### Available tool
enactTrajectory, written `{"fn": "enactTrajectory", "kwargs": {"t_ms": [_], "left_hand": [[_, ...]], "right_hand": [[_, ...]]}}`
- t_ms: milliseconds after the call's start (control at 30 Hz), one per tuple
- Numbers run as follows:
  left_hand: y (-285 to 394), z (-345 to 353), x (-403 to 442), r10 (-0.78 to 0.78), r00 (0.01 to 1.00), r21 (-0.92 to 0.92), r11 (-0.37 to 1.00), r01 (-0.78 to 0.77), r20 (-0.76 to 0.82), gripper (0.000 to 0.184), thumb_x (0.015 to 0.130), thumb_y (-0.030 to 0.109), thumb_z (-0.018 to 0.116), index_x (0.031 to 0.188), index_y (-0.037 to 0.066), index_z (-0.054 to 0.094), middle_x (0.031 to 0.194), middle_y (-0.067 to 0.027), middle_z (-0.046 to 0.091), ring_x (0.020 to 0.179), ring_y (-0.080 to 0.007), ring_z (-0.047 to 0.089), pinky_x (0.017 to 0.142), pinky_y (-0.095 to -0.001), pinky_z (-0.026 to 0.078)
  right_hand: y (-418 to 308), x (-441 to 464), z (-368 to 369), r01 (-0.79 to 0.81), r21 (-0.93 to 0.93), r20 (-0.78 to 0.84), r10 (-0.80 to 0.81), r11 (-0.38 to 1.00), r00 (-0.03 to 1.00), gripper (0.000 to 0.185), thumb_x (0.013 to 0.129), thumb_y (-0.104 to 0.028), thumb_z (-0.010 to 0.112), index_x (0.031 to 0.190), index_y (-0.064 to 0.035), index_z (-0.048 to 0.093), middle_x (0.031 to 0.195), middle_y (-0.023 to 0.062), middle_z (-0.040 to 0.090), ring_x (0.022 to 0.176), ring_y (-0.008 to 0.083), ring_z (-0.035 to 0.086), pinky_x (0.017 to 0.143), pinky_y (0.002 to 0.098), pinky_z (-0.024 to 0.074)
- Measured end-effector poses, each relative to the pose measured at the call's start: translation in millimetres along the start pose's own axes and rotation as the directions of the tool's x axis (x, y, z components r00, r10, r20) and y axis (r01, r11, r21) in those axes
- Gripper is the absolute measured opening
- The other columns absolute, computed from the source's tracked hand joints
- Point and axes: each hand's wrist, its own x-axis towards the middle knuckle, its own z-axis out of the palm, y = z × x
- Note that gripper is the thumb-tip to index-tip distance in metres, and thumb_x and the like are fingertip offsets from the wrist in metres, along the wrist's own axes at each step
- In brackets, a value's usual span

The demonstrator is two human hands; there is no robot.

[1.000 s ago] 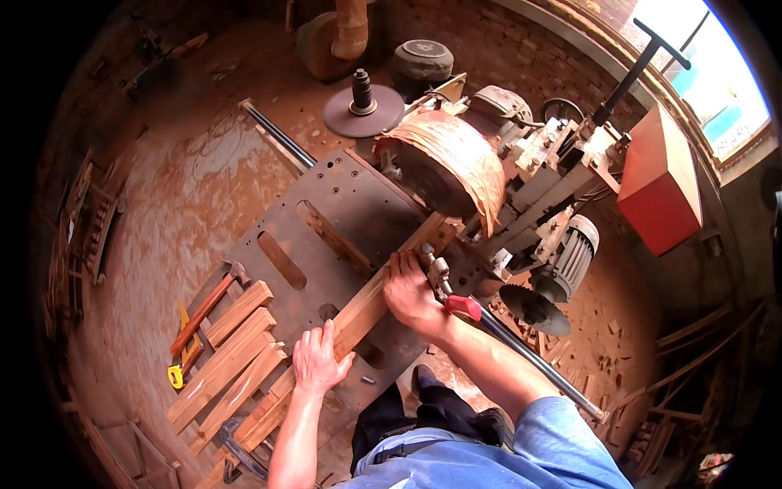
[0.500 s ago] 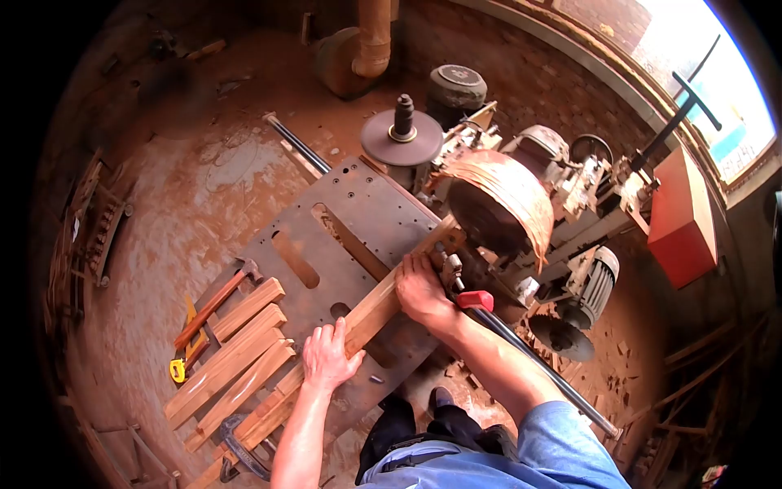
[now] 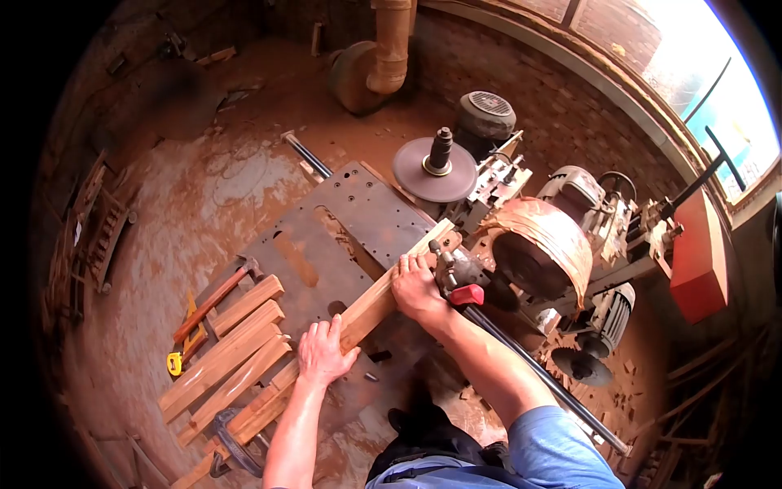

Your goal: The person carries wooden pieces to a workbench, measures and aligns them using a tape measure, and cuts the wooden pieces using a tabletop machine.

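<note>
A long wooden piece [image 3: 371, 312] lies diagonally across the metal machine table [image 3: 371, 196]. My left hand [image 3: 326, 352] rests on its nearer part, thumb and fingers spread. Farther up the same piece, my right hand [image 3: 417, 285] is wrapped over it, fingers closed on the wood. Just right of that hand sits a metal clamp with a red handle [image 3: 467, 295]. A wrapped round guard [image 3: 542, 236] stands beyond, over a dark disc. Several cut wooden pieces [image 3: 224, 359] lie left of my left hand.
A hammer [image 3: 213, 301], a yellow tape measure [image 3: 174, 363] and a C-clamp [image 3: 232, 440] are at the left. A horizontal disc [image 3: 434, 169] stands behind the table. A black rail [image 3: 546, 375] runs along the right, near a toothed blade [image 3: 582, 367] and an orange box [image 3: 699, 257].
The guarded disc and other machines now appear farther right of the table and wooden piece, and the view has shifted. Both hands stay on the wood.
</note>
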Motion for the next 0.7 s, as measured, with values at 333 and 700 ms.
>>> {"fn": "enactTrajectory", "kwargs": {"t_ms": [333, 700], "left_hand": [[-72, -7, 57, -0.026, 0.999, 0.036, 0.999, 0.025, 0.047, 0.079, 0.068, 0.04, 0.089, 0.133, 0.005, 0.06, 0.104, -0.0105, 0.061, 0.102, -0.0302, 0.059, 0.086, -0.0448, 0.051], [-150, -28, 132, -0.098, 0.988, -0.012, 0.995, 0.1, 0.119, 0.075, 0.076, 0.045, 0.082, 0.135, 0.005, 0.059, 0.118, -0.0137, 0.063, 0.113, -0.0324, 0.059, 0.095, -0.0459, 0.05]], "right_hand": [[-11, 93, -2, -0.004, 0.017, 0.114, 0.002, 1.0, 0.993, 0.047, 0.096, -0.018, 0.048, 0.13, 0.0117, 0.063, 0.141, 0.032, 0.056, 0.13, 0.0465, 0.055, 0.114, 0.0582, 0.0388], [-13, 200, 6, -0.045, 0.105, 0.159, 0.028, 0.993, 0.987, 0.058, 0.088, -0.028, 0.061, 0.135, 0.0049, 0.061, 0.148, 0.0298, 0.052, 0.139, 0.0433, 0.049, 0.118, 0.0543, 0.0356]]}}
